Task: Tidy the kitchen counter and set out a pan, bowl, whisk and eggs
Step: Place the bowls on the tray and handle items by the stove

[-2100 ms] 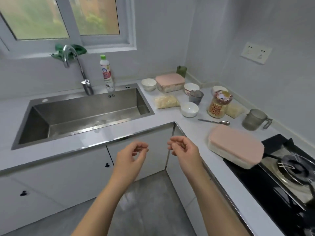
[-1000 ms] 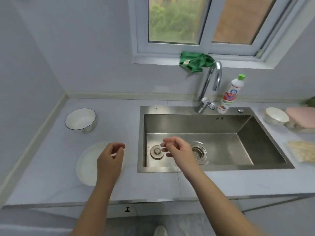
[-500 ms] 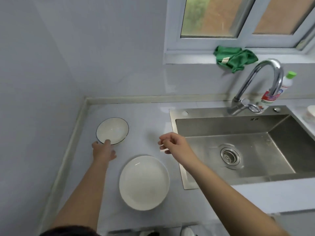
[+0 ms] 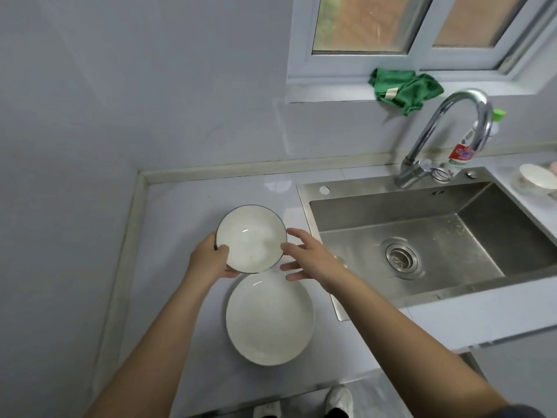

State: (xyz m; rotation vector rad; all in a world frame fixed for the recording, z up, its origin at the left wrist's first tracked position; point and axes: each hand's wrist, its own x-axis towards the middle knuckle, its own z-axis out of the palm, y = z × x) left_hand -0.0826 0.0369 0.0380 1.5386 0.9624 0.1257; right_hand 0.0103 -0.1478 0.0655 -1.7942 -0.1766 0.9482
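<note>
Bowl [image 4: 251, 238] sits in my left hand [image 4: 211, 260], thumb over the near rim and fingers curled beneath, held over the counter [image 4: 180, 206] at the plate's [image 4: 269, 321] far edge. My right hand [image 4: 310, 257] hovers beside its right rim, fingers spread and holding nothing, probably to steady it. Being round, it has no long axis; its mouth faces up, tipped slightly toward me.

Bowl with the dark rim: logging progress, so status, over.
Left hand grips bowl at its rim. Right hand open beside it, contact unclear. White plate close on the near side.
</note>
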